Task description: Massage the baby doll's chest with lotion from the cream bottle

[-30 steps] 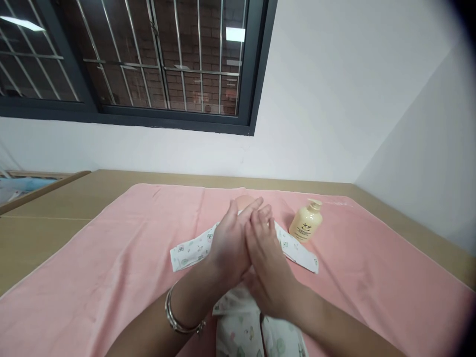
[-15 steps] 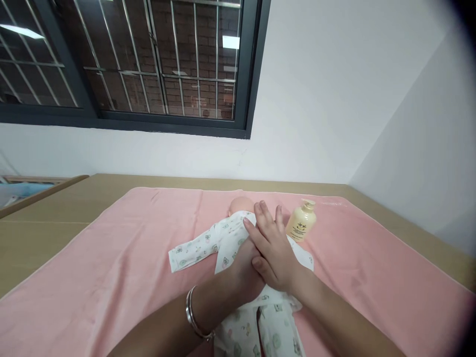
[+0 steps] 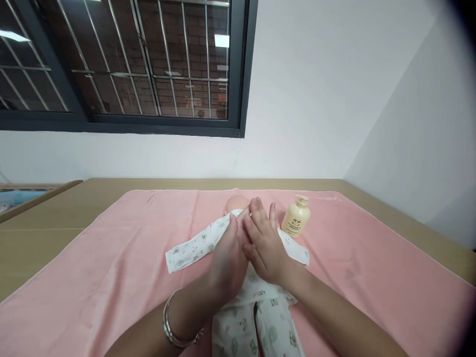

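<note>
My left hand (image 3: 229,253) and my right hand (image 3: 267,243) are pressed palm to palm, fingers stretched out and pointing away from me. Nothing shows between them, though the palms themselves are hidden. Below them a baby doll (image 3: 237,202) lies on its back or front, which I cannot tell, with its head at the far end. It wears a white printed top (image 3: 193,250) with the sleeves spread and matching trousers (image 3: 238,329); my hands hide much of its chest. Just beyond my right hand stands a pale yellow pump bottle (image 3: 296,217).
A pink cloth (image 3: 148,277) covers most of the wooden tabletop (image 3: 48,233). White walls (image 3: 316,99) rise behind and to the right. A dark-framed window (image 3: 167,124) with metal bars is at the upper left. Something light blue (image 3: 18,197) lies past the left edge.
My left hand has turned from lying across under the right palm to upright against it, its fingers now stretched forward. The view has shifted slightly; doll and bottle stay in place.
</note>
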### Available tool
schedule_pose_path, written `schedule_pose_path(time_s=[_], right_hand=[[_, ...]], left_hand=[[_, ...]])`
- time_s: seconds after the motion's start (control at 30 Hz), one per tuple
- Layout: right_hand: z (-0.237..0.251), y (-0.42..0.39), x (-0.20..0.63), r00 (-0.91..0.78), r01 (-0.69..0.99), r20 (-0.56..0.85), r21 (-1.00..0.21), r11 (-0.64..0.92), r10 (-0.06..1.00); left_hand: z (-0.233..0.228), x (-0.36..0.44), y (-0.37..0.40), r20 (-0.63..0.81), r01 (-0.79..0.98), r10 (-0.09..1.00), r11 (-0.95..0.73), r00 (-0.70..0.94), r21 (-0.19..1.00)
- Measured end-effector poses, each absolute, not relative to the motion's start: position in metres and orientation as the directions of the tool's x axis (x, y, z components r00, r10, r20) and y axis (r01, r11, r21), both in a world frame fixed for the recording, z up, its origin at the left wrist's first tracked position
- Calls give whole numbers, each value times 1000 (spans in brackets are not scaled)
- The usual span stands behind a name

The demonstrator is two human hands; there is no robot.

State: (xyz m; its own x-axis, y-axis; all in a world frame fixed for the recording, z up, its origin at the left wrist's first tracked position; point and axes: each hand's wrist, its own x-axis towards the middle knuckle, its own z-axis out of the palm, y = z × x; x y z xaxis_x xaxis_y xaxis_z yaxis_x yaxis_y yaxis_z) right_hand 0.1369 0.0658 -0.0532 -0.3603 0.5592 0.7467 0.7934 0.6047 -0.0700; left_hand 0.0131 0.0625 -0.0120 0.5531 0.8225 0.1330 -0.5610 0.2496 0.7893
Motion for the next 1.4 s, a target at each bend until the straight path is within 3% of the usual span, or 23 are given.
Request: schedule_pose_path(time_s=[0.13,0.2,0.37,0.5,0.63,0.73,0.9,1.1,1.27,1.4], right_hand=[[-74,84,135,-148,858,649,-291,423,746],[-88,93,129,-145,881,548,-307,359,824],[-108,106,121,-153,906,392,-311,287,907],[-106,120,136,-98,896,384,-367,249,918],[-111,135,153,-52,888,343,-413,201,938],[-117,140,159,-71,883,329,-419,213,942],[-117,139,164,-93,883,305,-416,220,948],[-114,117,150,76,955,343,-295,31,936],[-106,91,134,-33,982,319,-165,89,947],[-96,82,134,-74,978,267,-168,122,961]], left_hand=[[-17,7,96,233,-657,937,-5,260,754],[-19,3,118,221,-637,966,-87,134,766],[-49,6,155,256,-343,966,-245,-13,907],[-96,17,156,390,76,920,-391,29,917],[-128,22,149,589,407,802,-572,98,712],[-136,21,143,621,543,764,-600,173,587],[-133,20,130,588,670,754,-600,291,437],[-127,18,135,490,760,837,-479,244,440],[-134,13,159,504,731,789,-567,351,379],[-136,15,163,471,774,806,-539,360,332]])
